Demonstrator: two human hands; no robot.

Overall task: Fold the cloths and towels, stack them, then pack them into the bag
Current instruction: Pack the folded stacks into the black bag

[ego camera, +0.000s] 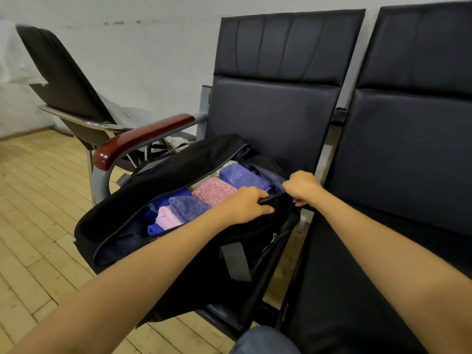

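The head view looks down at a black bag [178, 175] lying open on the seat of a dark padded chair [275, 111], just beside its red-brown armrest [138, 139], with the bag's near side hanging over the front of the seat. The bag's long zip opening gapes wide, and folded cloths lie packed inside in a row: a purple towel [242, 177] at the far end, a yellow-green cloth [224, 167] partly hidden behind it, a speckled pink cloth [213, 191] touching the towel, then a grey-blue cloth [187, 208], a pale pink cloth [166, 218] and a bright blue cloth [153, 228] below them. The left hand [249, 201] grips the near rim of the opening, fingers curled over the black edge. The right hand [302, 187] is closed in a fist at the rim's right end, pinching the bag there; whether it has fabric or the zip pull I cannot tell. A grey strap [236, 261] runs down the bag's front. A second dark seat [408, 149] stands to the right, and a wooden floor [38, 200] lies to the left.
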